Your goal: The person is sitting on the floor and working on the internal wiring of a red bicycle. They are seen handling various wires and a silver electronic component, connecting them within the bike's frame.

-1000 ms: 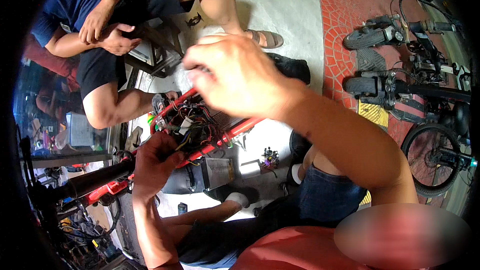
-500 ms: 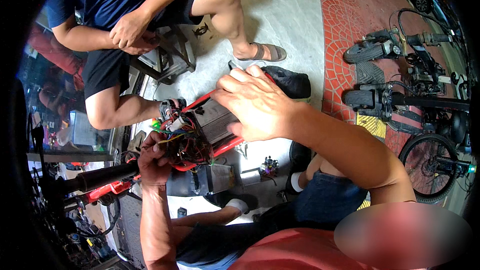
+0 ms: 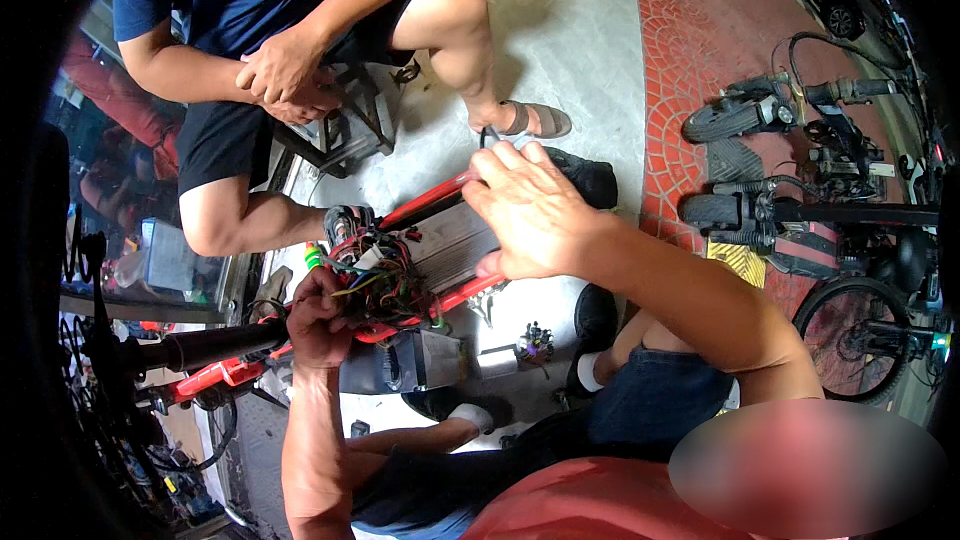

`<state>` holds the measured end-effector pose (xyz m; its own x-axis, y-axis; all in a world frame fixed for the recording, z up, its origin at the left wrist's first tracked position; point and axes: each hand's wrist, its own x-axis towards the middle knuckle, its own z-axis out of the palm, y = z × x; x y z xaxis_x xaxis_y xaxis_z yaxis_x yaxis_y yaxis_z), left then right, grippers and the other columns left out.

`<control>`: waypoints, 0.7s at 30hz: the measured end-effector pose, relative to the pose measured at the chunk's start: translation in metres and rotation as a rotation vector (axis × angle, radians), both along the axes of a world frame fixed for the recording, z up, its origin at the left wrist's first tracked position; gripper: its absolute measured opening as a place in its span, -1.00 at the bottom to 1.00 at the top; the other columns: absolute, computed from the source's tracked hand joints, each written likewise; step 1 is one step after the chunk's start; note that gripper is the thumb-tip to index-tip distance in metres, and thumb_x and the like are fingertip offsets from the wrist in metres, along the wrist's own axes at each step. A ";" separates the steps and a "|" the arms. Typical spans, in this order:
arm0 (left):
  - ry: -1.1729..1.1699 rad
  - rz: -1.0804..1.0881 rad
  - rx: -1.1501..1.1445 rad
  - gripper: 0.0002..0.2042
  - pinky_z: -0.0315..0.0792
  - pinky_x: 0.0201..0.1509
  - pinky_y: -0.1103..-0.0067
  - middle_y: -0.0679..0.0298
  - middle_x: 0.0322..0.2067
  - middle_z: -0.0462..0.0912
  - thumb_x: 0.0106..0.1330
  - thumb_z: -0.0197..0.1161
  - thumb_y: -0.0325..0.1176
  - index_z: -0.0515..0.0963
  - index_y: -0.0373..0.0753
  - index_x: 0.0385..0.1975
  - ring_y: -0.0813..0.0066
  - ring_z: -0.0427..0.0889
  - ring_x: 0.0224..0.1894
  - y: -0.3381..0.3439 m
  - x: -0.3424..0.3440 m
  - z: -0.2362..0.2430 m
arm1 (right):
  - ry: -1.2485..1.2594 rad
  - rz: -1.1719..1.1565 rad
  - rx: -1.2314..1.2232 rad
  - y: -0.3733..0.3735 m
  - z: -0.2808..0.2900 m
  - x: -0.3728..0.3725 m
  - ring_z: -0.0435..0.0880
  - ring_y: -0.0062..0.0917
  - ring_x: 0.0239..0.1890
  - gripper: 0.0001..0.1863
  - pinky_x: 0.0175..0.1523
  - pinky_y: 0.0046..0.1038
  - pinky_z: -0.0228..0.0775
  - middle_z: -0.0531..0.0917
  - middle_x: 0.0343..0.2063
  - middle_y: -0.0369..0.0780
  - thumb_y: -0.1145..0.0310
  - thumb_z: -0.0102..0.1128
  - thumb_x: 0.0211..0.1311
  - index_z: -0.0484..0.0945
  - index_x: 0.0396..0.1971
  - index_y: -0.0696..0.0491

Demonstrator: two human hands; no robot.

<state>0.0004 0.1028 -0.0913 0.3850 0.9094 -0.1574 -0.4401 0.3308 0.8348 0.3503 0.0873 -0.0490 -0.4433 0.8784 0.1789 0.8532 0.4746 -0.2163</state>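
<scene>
My left hand (image 3: 318,318) is clenched on the tangled bundle of coloured wires (image 3: 385,285) to steady it, while at two o'clock my right hand (image 3: 530,210), fingers curled, presses the ribbed silver metal box (image 3: 450,240) inside the red scooter frame (image 3: 425,202).

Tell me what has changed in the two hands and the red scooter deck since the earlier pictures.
The right hand has come down from above the tangled coloured wires to the far side of the red scooter deck, resting by its grey metal box. The left hand stays at the wires; the deck has not moved.
</scene>
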 end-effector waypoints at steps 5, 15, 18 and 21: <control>0.004 0.048 -0.040 -0.85 0.15 -0.63 0.69 0.49 -0.60 0.31 0.16 0.24 -0.45 0.37 -0.15 -0.41 0.66 0.18 -0.71 0.003 -0.018 -0.016 | 0.090 -0.033 0.040 0.004 0.005 -0.007 0.42 -0.19 0.18 -0.22 0.31 -0.16 0.16 0.48 -0.02 -0.07 -0.15 0.60 -0.09 0.60 -0.02 0.17; -0.079 0.037 -0.051 -0.87 0.12 -0.63 0.73 0.43 -0.61 0.27 0.05 0.07 -0.53 0.31 -0.15 -0.44 0.65 0.15 -0.69 0.003 -0.013 -0.013 | 0.760 0.073 -0.525 0.028 -0.007 0.040 0.70 -0.54 -0.15 -0.57 -0.08 -0.43 0.55 0.74 -0.12 -0.11 0.38 0.40 0.37 0.52 0.14 0.21; -0.139 -0.022 -0.041 -0.88 0.11 -0.63 0.72 0.45 -0.60 0.27 0.10 0.10 -0.52 0.34 -0.15 -0.42 0.66 0.16 -0.66 0.004 -0.020 -0.016 | 0.829 0.104 -0.750 0.037 -0.007 0.047 0.67 -0.57 -0.14 -0.59 -0.02 -0.46 0.54 0.71 -0.09 -0.16 0.47 0.33 0.40 0.54 0.20 0.22; -0.150 0.025 -0.116 -0.90 0.10 -0.62 0.73 0.48 -0.60 0.25 0.16 0.14 -0.51 0.37 -0.16 -0.40 0.69 0.19 -0.62 0.001 -0.016 -0.009 | 0.814 0.128 -0.774 0.039 -0.002 0.044 0.63 -0.61 -0.17 -0.63 0.00 -0.50 0.52 0.68 -0.14 -0.23 0.48 0.31 0.39 0.59 0.15 0.21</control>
